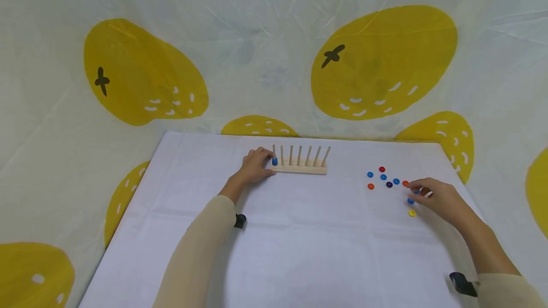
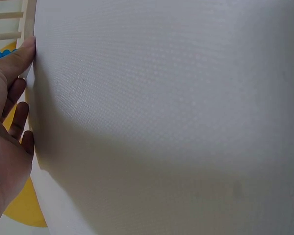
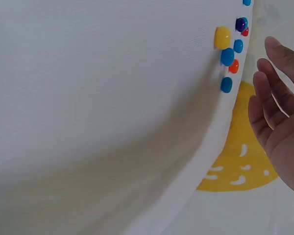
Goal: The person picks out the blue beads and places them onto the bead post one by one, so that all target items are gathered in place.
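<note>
A wooden peg rack [image 1: 299, 169] with a row of upright pegs stands near the table's far side. Blue beads [image 1: 275, 161] are stacked on its leftmost peg. My left hand [image 1: 255, 165] grips the rack's left end, and its thumb [image 2: 25, 53] lies against the wooden base in the left wrist view. Over the loose beads at the right, my right hand [image 1: 438, 197] hovers with fingers slightly bent and nothing between them. Nearest to it are an orange-red bead [image 1: 405, 183], a blue bead [image 1: 411, 201] and a yellow bead [image 1: 412, 213]. Another blue bead is partly hidden by the fingers.
More loose beads lie left of the right hand: a red bead [image 1: 382, 169], an orange bead [image 1: 370, 186], a dark purple bead [image 1: 389, 184] and several blue ones. A white cloth [image 1: 308, 246] covers the table. Behind hangs a fruit-patterned sheet [image 1: 265, 61].
</note>
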The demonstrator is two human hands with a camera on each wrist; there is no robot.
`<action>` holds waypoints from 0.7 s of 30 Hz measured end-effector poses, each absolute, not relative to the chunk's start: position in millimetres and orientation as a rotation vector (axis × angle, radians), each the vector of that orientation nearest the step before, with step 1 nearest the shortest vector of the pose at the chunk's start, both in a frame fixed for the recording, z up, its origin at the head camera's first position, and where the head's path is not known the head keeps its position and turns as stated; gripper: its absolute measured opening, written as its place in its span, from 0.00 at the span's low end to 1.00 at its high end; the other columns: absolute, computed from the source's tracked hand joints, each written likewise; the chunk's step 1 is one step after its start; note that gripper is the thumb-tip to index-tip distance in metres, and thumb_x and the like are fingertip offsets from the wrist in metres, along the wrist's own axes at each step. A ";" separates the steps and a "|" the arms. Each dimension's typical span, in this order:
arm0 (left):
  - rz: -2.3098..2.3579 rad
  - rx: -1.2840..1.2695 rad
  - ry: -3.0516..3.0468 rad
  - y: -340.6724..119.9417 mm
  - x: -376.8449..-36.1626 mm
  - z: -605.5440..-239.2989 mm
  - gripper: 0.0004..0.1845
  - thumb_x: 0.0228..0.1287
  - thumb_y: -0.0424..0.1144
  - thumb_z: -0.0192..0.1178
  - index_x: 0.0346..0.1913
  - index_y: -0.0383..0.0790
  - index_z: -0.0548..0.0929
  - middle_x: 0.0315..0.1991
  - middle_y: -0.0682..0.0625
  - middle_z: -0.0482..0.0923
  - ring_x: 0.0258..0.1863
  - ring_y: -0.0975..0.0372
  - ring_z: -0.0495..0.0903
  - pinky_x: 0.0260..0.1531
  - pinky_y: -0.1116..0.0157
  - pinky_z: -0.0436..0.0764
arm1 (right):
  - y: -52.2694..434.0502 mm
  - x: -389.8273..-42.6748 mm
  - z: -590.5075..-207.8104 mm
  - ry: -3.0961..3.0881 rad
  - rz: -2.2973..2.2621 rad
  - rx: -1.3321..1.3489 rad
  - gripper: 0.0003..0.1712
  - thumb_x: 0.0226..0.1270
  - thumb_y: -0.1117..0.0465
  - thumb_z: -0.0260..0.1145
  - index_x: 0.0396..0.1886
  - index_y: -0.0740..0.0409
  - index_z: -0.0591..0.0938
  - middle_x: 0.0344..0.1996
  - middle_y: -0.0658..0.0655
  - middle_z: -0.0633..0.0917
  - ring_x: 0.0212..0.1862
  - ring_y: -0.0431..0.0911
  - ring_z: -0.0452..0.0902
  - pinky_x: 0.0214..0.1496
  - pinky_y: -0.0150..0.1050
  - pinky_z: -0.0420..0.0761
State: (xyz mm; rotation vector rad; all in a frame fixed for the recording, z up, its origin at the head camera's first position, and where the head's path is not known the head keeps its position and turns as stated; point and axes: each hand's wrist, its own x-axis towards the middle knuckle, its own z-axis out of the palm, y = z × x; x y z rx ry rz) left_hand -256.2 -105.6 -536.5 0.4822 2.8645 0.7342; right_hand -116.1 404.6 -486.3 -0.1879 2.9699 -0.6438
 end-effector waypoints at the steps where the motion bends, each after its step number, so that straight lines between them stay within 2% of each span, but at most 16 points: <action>1: 0.744 0.480 2.863 -105.6 -256.0 -535.8 0.29 0.53 0.51 0.71 0.58 0.51 0.76 0.61 0.52 0.72 0.61 0.54 0.66 0.59 0.51 0.64 | 406.2 -114.9 -488.3 2.963 -0.642 -0.173 0.21 0.60 0.53 0.70 0.52 0.55 0.82 0.43 0.57 0.84 0.43 0.49 0.75 0.34 0.23 0.74; 11: 0.743 0.485 2.859 -105.7 -254.6 -535.3 0.29 0.54 0.51 0.71 0.58 0.51 0.76 0.60 0.52 0.72 0.59 0.54 0.67 0.59 0.51 0.64 | 410.7 -109.6 -506.3 2.875 -0.629 -0.033 0.23 0.58 0.49 0.72 0.51 0.54 0.82 0.36 0.53 0.81 0.40 0.48 0.71 0.30 0.28 0.73; 21: 0.772 0.486 2.845 -105.3 -253.2 -533.0 0.28 0.54 0.50 0.71 0.58 0.50 0.76 0.59 0.52 0.73 0.60 0.53 0.66 0.59 0.50 0.64 | 413.5 -108.8 -515.7 2.888 -0.599 -0.081 0.18 0.60 0.52 0.70 0.48 0.54 0.82 0.33 0.51 0.80 0.39 0.48 0.71 0.32 0.29 0.72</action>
